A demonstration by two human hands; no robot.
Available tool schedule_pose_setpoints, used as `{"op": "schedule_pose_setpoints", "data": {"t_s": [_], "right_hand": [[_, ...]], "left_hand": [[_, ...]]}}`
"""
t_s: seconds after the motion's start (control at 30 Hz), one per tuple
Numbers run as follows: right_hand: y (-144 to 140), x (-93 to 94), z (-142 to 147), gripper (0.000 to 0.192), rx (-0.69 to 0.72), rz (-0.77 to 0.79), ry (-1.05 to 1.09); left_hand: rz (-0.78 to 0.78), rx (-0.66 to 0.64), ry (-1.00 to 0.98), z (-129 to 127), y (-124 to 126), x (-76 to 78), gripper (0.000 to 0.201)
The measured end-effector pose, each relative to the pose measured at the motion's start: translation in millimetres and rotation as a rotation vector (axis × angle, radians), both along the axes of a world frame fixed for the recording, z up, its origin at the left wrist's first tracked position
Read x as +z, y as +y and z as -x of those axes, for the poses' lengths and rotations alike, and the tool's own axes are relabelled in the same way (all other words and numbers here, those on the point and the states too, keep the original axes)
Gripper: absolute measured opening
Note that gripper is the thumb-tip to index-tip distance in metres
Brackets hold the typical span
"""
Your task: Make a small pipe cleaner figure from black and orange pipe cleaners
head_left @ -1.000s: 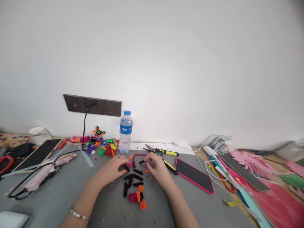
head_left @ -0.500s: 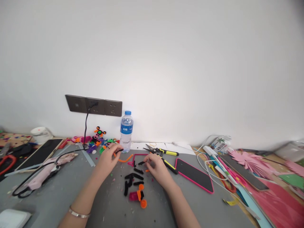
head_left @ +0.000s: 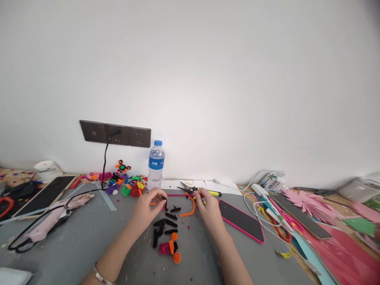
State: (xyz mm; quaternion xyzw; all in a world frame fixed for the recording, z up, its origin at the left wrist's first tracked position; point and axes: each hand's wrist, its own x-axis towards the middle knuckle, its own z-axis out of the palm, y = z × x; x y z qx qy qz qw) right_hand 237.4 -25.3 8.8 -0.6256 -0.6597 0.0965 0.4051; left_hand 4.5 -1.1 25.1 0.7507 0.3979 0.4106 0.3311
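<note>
My left hand [head_left: 147, 206] rests on the grey table [head_left: 89, 241], its fingertips pinched on a small black pipe-cleaner piece [head_left: 165, 199]. My right hand [head_left: 208, 206] holds the upper end of a curved orange pipe cleaner [head_left: 189, 211] that lies between the two hands. Just below them are several short black pipe-cleaner pieces [head_left: 166, 223], and nearer me a pink and orange bundle [head_left: 170, 248]. A thin pink pipe cleaner [head_left: 175, 194] lies behind the hands.
Yellow-handled pliers [head_left: 198, 190] lie behind my right hand, and a pink-cased phone [head_left: 241, 220] to its right. A water bottle [head_left: 155, 164], pipe-cleaner figures [head_left: 128, 183] and wall sockets [head_left: 115, 134] are at the back. A corded glue gun [head_left: 53, 217] lies left; cables and pink paper [head_left: 311, 202] right.
The orange pipe cleaner went from my left hand's side across to my right hand. My left hand came back from the figures to the black pieces.
</note>
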Motion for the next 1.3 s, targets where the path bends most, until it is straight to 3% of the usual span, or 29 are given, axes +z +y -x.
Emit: {"op": "schedule_pose_setpoints", "data": {"t_s": [0.1,0.27,0.63,0.77,1.03,1.13,1.2,1.3], "right_hand": [[-4,-1.1,-14,0.043,-0.158,0.093,-0.080],[-10,-1.6,-17,0.049,-0.200,0.196,-0.133],[-12,10.2,-9,0.050,-0.267,0.077,0.023],[-10,9.0,-5,0.049,-0.185,0.017,0.021],[-3,-1.5,9,0.033,0.082,0.090,0.111],[1,-6.0,-12,0.022,0.019,0.051,0.110],[-2,-8.2,-40,0.034,-0.135,0.066,0.022],[-18,-7.4,-85,0.055,-0.243,0.326,-0.092]], "left_hand": [[-0.068,-0.001,0.063,-1,0,-5.2,0.007],[-0.130,-0.014,0.135,-3,-1,-8.0,0.011],[-0.147,-0.028,0.185,-3,0,-12.2,0.010],[-0.124,-0.020,0.209,-1,0,-12.8,0.009],[-0.043,-0.025,0.290,0,0,-12.2,0.005],[-0.010,-0.033,0.332,0,0,-11.9,0.006],[-0.005,-0.035,0.345,0,0,-11.2,0.006],[-0.005,-0.040,0.336,0,0,-10.4,0.005]]}}
